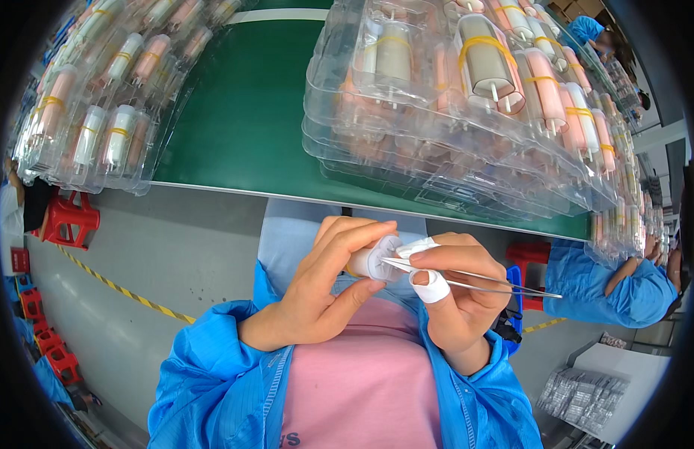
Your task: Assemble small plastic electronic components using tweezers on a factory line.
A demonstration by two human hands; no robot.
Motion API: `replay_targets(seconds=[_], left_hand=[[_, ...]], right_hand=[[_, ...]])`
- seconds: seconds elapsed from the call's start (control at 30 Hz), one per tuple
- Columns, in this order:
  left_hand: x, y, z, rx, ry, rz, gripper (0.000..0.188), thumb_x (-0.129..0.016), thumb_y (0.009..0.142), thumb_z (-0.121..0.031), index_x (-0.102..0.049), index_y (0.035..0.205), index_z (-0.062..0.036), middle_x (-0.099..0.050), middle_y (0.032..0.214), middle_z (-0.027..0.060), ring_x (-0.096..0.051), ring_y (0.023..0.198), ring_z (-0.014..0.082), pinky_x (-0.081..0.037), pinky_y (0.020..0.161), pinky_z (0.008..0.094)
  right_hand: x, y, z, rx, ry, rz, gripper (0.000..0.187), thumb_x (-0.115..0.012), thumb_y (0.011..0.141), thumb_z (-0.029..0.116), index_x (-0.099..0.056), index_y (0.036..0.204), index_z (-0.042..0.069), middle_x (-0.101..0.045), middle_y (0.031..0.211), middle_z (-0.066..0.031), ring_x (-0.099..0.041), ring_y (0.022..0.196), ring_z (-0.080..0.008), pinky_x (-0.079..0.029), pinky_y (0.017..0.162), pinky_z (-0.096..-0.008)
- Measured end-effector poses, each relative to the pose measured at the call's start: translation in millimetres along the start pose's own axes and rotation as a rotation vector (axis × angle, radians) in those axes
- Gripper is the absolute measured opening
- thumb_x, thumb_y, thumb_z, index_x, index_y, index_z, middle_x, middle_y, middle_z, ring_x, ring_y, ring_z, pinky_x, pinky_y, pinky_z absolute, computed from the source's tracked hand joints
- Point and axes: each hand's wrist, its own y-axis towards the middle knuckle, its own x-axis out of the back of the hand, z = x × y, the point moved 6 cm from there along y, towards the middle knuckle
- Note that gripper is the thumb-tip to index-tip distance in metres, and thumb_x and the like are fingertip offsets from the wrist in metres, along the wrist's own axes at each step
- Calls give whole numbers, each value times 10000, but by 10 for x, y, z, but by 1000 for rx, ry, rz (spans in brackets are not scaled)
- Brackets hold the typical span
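Note:
My left hand (317,288) is closed around a small cylinder with a white round end cap (382,260), its capped end turned to the right. Between the thumb and fingers of my right hand (466,288) is a pair of metal tweezers (481,283). Their tips meet the face of the cap; whether they grip anything there is too small to tell. White tape wraps my right thumb and a fingertip. Both hands are in front of my chest, just off the near edge of the green table (242,97).
Stacked clear plastic trays (451,142) of pink, white and grey cylinders with yellow bands stand at the table's right. More such trays (100,112) are at the left. A person in blue (609,284) sits at the right. Red stools (70,217) stand on the floor.

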Motion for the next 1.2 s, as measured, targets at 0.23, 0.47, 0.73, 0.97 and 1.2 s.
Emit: replay_targets(seconds=[0.23,0.47,0.73,0.97,1.2], left_hand=[[15,-11,25,2,61,91,496,-597,860,-106,-406,1293,40,-472,1176,165,-477,1084,241,-398,917,341],[36,11,-18,-57,123,80,488,-604,854,-112,-423,1278,47,-490,1162,169,-479,1072,240,-402,908,343],[29,-7,-9,-38,119,62,480,-597,837,-74,-429,1269,48,-492,1163,170,-480,1065,242,-404,904,342],[37,4,-24,-62,153,54,473,-609,835,-80,-443,1258,49,-504,1152,172,-484,1051,247,-407,893,343],[39,10,-36,-79,165,64,454,-616,837,-84,-459,1242,51,-520,1132,169,-490,1035,247,-414,876,345]], right_hand=[[14,-4,-16,3,7,1,167,-706,723,-17,-650,881,-20,-665,808,-154,-656,702,-201,-511,615,-259],[7,3,-10,20,14,-23,164,-711,724,-9,-654,877,-18,-667,816,-155,-660,708,-202,-516,617,-262],[2,-12,-48,13,50,-35,147,-703,732,-6,-652,870,-15,-667,815,-153,-660,713,-200,-515,622,-261],[-16,3,-26,44,6,-29,141,-698,731,-10,-646,862,-19,-665,801,-156,-653,696,-200,-510,611,-264],[10,-21,-73,41,75,-40,122,-688,738,-9,-643,851,-19,-662,782,-154,-646,673,-192,-502,598,-257]])
